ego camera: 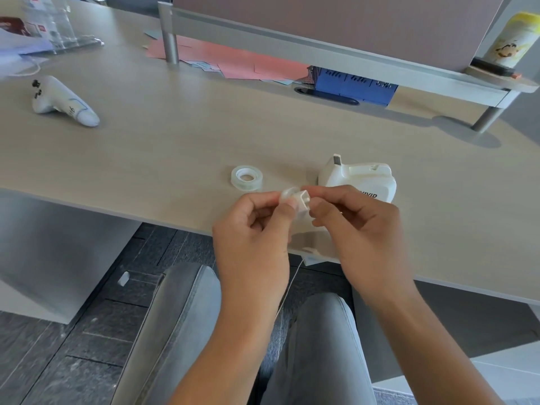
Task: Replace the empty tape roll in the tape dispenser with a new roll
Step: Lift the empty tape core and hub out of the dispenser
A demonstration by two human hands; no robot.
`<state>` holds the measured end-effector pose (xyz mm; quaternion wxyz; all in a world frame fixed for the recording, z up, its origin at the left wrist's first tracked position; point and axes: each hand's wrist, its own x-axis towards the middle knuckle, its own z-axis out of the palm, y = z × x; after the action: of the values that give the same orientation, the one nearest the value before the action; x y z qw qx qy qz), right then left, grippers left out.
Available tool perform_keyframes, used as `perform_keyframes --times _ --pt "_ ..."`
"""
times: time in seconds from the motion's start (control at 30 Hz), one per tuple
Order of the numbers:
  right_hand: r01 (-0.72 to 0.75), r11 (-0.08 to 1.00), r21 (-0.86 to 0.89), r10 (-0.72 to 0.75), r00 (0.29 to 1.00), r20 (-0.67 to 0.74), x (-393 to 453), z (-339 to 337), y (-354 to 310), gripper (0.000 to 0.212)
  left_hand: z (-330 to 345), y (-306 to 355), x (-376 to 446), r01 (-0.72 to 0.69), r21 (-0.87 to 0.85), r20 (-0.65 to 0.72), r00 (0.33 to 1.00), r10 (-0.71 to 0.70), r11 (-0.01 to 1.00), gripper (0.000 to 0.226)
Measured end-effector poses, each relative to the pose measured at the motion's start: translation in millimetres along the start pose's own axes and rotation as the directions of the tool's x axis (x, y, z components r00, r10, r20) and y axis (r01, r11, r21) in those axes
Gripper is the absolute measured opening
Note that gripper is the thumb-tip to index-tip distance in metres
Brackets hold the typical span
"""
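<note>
A white tape dispenser (361, 178) stands on the desk, just beyond my right hand. To its left a new clear tape roll (247, 178) lies flat on the desk. Between both hands, above the desk's front edge, is a small white spool with the empty roll ring on it (298, 200). My left hand (254, 232) pinches the ring side with thumb and forefinger. My right hand (359, 229) pinches the spool's other end. Fingers hide most of the piece.
A white game controller (62, 100) lies far left on the wooden desk (175, 147). Pink papers (233, 61) and a blue box (356, 83) sit under the partition shelf. A yellow canister (514, 39) stands at the back right. My knees are below the desk edge.
</note>
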<state>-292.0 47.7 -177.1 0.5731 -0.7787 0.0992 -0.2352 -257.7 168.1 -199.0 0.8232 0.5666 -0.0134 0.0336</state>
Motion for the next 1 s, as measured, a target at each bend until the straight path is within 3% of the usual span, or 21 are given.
perform_keyframes --times 0.13,0.27,0.43,0.53,0.7,0.77,0.9,1.0 --pt "-0.024 0.998 0.058 0.018 0.995 0.101 -2.3 4.1 -0.4 0.021 -12.5 1.3 2.9 0.034 -0.006 -0.001 0.999 -0.034 0.999 0.006" --pt "0.011 1.000 -0.024 -0.007 0.982 0.187 0.2 13.6 -0.3 0.018 -23.4 3.8 6.8 0.037 0.067 0.003 0.999 -0.038 0.997 0.008" --pt "-0.025 1.000 0.007 0.025 0.996 0.082 12.0 20.9 0.4 0.014 -35.1 8.4 19.4 -0.053 0.324 -0.029 0.997 0.066 0.944 0.015" --pt "-0.046 0.999 -0.013 0.046 0.999 0.024 21.5 22.5 4.4 0.012 -30.8 15.5 23.8 -0.130 0.580 0.030 0.990 0.138 0.804 0.010" --pt "-0.064 0.998 -0.015 0.064 0.998 -0.018 32.8 23.2 6.7 0.012 -13.3 21.9 34.8 -0.205 0.808 0.145 0.978 0.150 0.553 0.019" --pt "-0.069 0.998 -0.012 0.069 0.997 -0.020 36.2 23.3 9.7 0.012 -8.4 21.5 40.5 -0.224 0.859 0.177 0.974 0.145 0.460 0.020" --pt "-0.110 0.994 0.003 0.110 0.994 -0.021 40.1 22.5 14.4 0.012 -12.6 18.4 52.3 -0.283 0.883 0.205 0.950 0.236 0.375 0.014" --pt "-0.136 0.990 0.042 0.137 0.990 -0.016 40.2 19.3 16.1 0.012 -22.8 15.7 64.5 -0.325 0.923 0.277 0.933 0.229 0.207 0.030"
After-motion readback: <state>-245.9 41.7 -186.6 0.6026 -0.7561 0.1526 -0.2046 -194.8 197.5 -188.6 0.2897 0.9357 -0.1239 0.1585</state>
